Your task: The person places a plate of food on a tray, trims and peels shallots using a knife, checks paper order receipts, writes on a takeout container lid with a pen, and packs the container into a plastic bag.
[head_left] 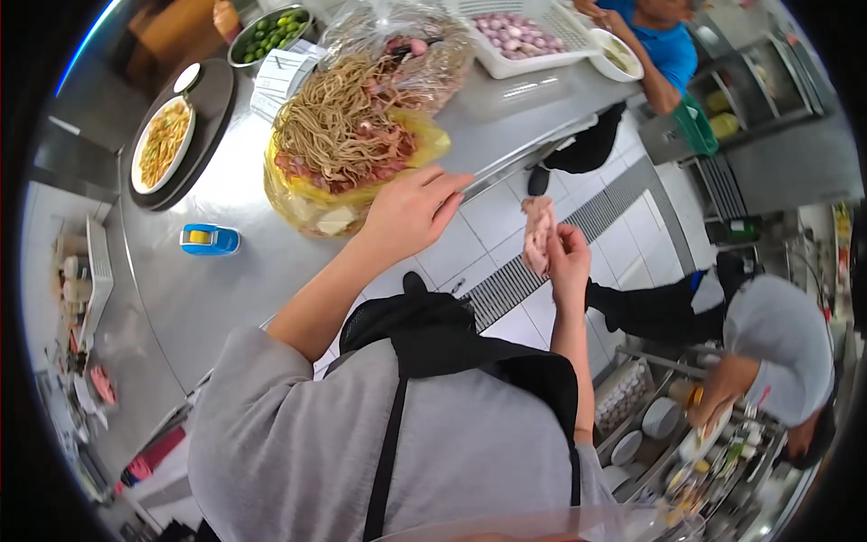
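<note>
My right hand (571, 257) pinches a pale pink, crumpled strip (537, 237) between thumb and fingers, over the floor beside the table; what it is made of I cannot tell. My left hand (411, 212) is open, palm down, with its fingers stretched out near the table edge and nothing visible in it. Beside it lies an opened yellow plastic bag (289, 203) holding reddish pieces under a tangled heap of beige strands (330, 122). A clear plastic bag (438, 54) with more reddish contents adjoins it.
On the steel table (271, 271) are a blue tape dispenser (209, 239), a plate of pasta (163, 144) on a dark round tray, a bowl of limes (271, 36) and a white basket of shallots (519, 36). A person in blue stands across; another in grey bends at the right.
</note>
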A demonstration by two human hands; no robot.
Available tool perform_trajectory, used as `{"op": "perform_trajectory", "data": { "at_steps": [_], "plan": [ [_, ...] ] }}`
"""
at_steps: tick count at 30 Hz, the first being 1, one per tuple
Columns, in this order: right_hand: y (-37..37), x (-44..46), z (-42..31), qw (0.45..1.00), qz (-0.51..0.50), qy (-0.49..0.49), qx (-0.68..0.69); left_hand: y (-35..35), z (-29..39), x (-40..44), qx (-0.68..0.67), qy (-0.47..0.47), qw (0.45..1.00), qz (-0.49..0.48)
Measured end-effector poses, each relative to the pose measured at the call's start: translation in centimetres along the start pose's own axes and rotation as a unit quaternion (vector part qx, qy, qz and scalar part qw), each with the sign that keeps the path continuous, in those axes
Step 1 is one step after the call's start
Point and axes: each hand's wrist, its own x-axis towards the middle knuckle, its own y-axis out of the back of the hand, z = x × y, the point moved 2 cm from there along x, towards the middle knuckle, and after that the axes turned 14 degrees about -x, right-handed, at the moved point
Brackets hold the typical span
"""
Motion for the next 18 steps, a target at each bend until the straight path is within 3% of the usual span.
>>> {"op": "perform_trajectory", "data": {
  "at_steps": [4,8,9,11,15,17,18],
  "plan": [
    [-2.0,6.8,-3.6,0.995,-0.023,0.083,-0.043,0.7,-1.0,1.9,0.045,0.025,0.999,0.017],
    [-5.2,13.7,-7.3,0.974,-0.058,0.175,-0.133,2.4,-1.2,1.8,0.063,0.097,0.988,0.107],
    [-6.0,15.1,-8.5,0.933,-0.005,0.298,-0.201,2.8,-1.5,1.5,0.069,0.119,0.980,0.141],
    [-8.3,17.9,-11.1,0.787,0.110,0.527,-0.303,3.8,-1.1,1.6,0.080,0.161,0.963,0.200],
    [-14.5,23.2,-17.6,0.853,-0.114,0.505,-0.067,3.9,-2.4,6.3,0.119,0.196,0.951,0.207],
    [-18.7,26.5,-19.9,0.777,-0.252,0.551,-0.172,3.3,-6.2,10.2,0.156,0.160,0.948,0.227],
    [-20.1,27.4,-20.8,0.727,-0.312,0.569,-0.224,3.0,-8.0,12.1,0.174,0.195,0.935,0.241]
  ]
}}
